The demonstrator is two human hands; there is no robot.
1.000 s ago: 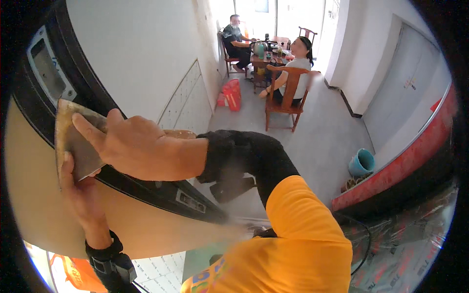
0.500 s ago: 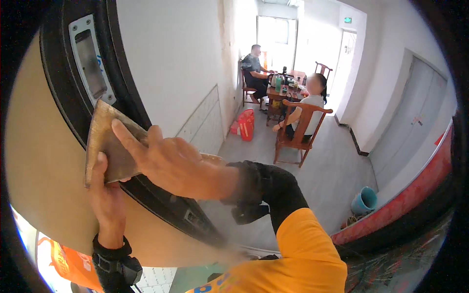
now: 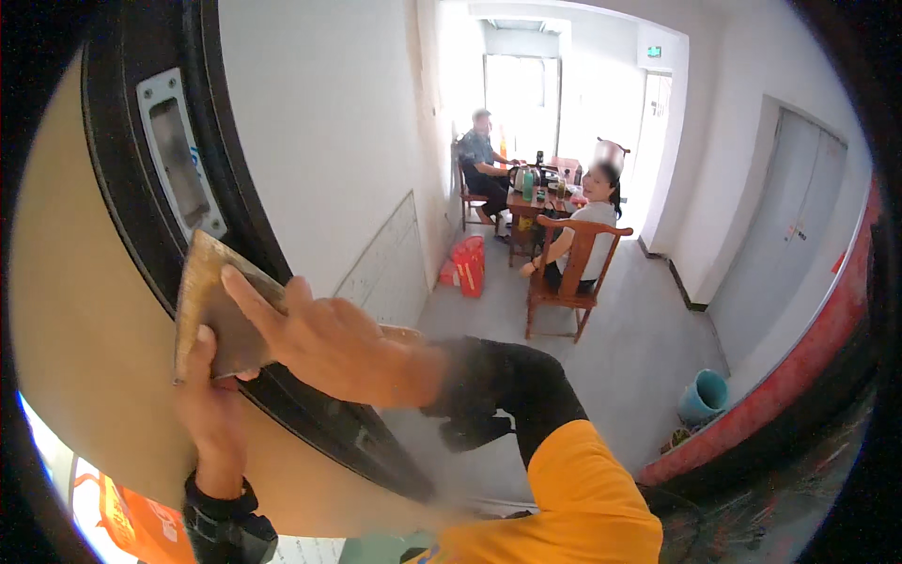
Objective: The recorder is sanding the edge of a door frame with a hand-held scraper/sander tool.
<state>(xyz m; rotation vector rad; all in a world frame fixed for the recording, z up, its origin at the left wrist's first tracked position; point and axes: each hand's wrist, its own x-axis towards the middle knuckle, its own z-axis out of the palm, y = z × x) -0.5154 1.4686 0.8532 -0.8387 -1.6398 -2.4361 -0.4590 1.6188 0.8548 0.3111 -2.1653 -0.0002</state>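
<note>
My right hand [image 3: 334, 348] is closed around a putty knife [image 3: 240, 324] with a wide, worn metal blade. Its forefinger stretches along the blade, and a pale handle end shows behind the palm. From below, my left hand [image 3: 211, 414] pinches the lower blade, thumb on its face and the other fingers mostly hidden behind. The blade lies over the edge of a dark door frame [image 3: 268, 240], beside a beige panel [image 3: 94, 310]. Just above the blade's upper corner, a metal strike plate [image 3: 178, 155] is screwed into the frame.
Across the room, two people [image 3: 484, 169] [image 3: 592, 216] sit at a wooden table [image 3: 526, 202] with bottles on it. A wooden chair [image 3: 573, 268], red bag [image 3: 467, 268] and blue bucket [image 3: 703, 397] stand on the grey floor. An orange bag [image 3: 146, 526] is at lower left.
The whole scene sits slightly lower in the picture. Both hands and the putty knife keep about the same place below the strike plate, with the same grip.
</note>
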